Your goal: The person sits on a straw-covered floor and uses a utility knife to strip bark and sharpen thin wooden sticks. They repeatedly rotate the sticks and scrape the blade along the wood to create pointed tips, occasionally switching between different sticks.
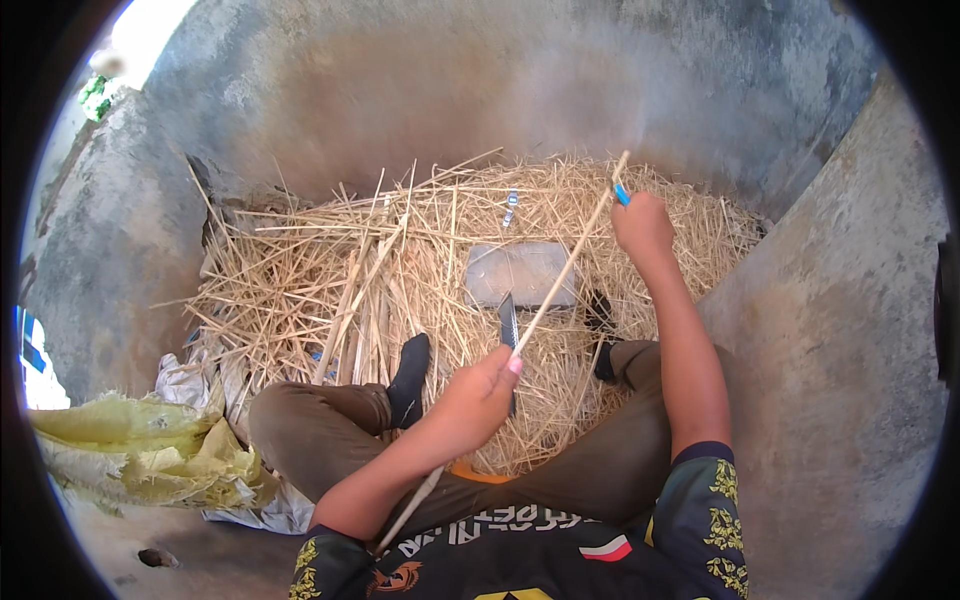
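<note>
I sit cross-legged in brown trousers and black socks before a heap of straw (400, 260). My left hand (480, 395) grips a long thin pale cane strip (565, 270) near its middle. The strip runs from my lap up to the right. My right hand (640, 222) is closed around its upper part, together with a small blue-handled tool (621, 194). A dark knife blade (508, 325) lies on the straw just behind my left hand.
A flat grey stone slab (518, 272) rests in the straw. Grey concrete walls (830, 330) curve around the back and right. Yellow plastic sacks (140, 450) are crumpled at the left. A small blue-and-white packet (510, 208) lies farther back.
</note>
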Action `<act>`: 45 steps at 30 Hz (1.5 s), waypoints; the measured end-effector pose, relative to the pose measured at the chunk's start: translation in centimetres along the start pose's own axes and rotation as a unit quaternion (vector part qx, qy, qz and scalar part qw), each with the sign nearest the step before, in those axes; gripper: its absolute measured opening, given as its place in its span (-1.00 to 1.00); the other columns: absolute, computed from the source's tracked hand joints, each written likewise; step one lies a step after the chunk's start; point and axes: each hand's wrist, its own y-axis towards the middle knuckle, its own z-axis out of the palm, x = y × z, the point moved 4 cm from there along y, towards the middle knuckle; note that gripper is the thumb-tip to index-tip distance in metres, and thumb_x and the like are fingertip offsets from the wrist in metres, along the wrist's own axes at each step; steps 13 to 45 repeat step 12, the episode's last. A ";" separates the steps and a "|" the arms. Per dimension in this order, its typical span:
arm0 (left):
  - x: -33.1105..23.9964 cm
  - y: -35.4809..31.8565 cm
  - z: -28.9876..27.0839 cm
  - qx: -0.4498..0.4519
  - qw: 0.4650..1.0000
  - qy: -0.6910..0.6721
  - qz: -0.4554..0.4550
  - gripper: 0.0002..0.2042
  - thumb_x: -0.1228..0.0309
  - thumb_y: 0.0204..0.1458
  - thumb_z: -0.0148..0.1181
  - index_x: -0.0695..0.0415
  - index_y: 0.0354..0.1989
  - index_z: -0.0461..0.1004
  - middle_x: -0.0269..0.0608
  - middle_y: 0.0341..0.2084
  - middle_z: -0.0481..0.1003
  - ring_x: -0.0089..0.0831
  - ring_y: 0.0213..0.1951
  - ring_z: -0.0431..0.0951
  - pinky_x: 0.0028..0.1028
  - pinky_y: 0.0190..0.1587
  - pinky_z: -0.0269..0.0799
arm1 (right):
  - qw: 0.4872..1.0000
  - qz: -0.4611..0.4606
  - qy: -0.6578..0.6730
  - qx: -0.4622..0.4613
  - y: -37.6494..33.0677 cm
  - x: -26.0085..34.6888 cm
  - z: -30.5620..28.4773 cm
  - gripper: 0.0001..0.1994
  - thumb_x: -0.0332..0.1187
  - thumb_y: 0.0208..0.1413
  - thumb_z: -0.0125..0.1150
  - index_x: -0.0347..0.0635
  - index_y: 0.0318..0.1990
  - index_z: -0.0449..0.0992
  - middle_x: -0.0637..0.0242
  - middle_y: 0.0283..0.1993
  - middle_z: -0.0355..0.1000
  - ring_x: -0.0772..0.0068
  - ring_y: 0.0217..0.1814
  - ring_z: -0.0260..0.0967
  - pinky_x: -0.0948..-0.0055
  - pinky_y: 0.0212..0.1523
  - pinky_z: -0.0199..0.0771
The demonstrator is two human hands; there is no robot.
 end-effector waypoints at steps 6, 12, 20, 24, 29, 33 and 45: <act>-2.8 -1.1 -0.8 -0.023 0.995 0.097 0.007 -0.77 0.35 0.37 -0.08 0.25 -0.30 0.29 0.03 -0.70 0.33 -0.08 -0.65 0.35 -0.23 -0.52 0.25 | 0.998 -0.043 -0.005 0.040 -0.3 0.3 0.6 -0.68 -0.14 0.19 0.13 -0.22 -0.28 0.65 0.07 -0.39 0.57 0.07 -0.35 0.58 0.12 -0.28 0.57; -2.9 -1.6 0.2 -0.007 0.992 0.129 0.008 -0.81 0.38 0.36 -0.06 0.25 -0.28 0.29 0.11 -0.70 0.35 0.09 -0.64 0.39 -0.14 -0.54 0.24 | 0.993 0.112 -0.005 -0.035 2.5 -4.1 -1.3 -0.65 -0.03 0.15 0.21 -0.14 -0.24 0.67 0.03 -0.24 0.60 0.08 -0.13 0.61 0.14 -0.15 0.60; -2.9 -1.6 0.2 -0.007 0.992 0.129 0.008 -0.81 0.38 0.36 -0.06 0.25 -0.28 0.29 0.11 -0.70 0.35 0.09 -0.64 0.39 -0.14 -0.54 0.24 | 0.993 0.112 -0.005 -0.035 2.5 -4.1 -1.3 -0.65 -0.03 0.15 0.21 -0.14 -0.24 0.67 0.03 -0.24 0.60 0.08 -0.13 0.61 0.14 -0.15 0.60; -2.9 -1.6 0.2 -0.007 0.992 0.129 0.008 -0.81 0.38 0.36 -0.06 0.25 -0.28 0.29 0.11 -0.70 0.35 0.09 -0.64 0.39 -0.14 -0.54 0.24 | 0.993 0.112 -0.005 -0.035 2.5 -4.1 -1.3 -0.65 -0.03 0.15 0.21 -0.14 -0.24 0.67 0.03 -0.24 0.60 0.08 -0.13 0.61 0.14 -0.15 0.60; -2.9 -1.6 0.2 -0.007 0.992 0.129 0.008 -0.81 0.38 0.36 -0.06 0.25 -0.28 0.29 0.11 -0.70 0.35 0.09 -0.64 0.39 -0.14 -0.54 0.24 | 0.993 0.112 -0.005 -0.035 2.5 -4.1 -1.3 -0.65 -0.03 0.15 0.21 -0.14 -0.24 0.67 0.03 -0.24 0.60 0.08 -0.13 0.61 0.14 -0.15 0.60; -2.9 -1.6 0.2 -0.007 0.992 0.129 0.008 -0.81 0.38 0.36 -0.06 0.25 -0.28 0.29 0.11 -0.70 0.35 0.09 -0.64 0.39 -0.14 -0.54 0.24 | 0.993 0.112 -0.005 -0.035 2.5 -4.1 -1.3 -0.65 -0.03 0.15 0.21 -0.14 -0.24 0.67 0.03 -0.24 0.60 0.08 -0.13 0.61 0.14 -0.15 0.60; -2.9 -1.6 0.2 -0.007 0.992 0.129 0.008 -0.81 0.38 0.36 -0.06 0.25 -0.28 0.29 0.11 -0.70 0.35 0.09 -0.64 0.39 -0.14 -0.54 0.24 | 0.993 0.112 -0.005 -0.035 2.5 -4.1 -1.3 -0.65 -0.03 0.15 0.21 -0.14 -0.24 0.67 0.03 -0.24 0.60 0.08 -0.13 0.61 0.14 -0.15 0.60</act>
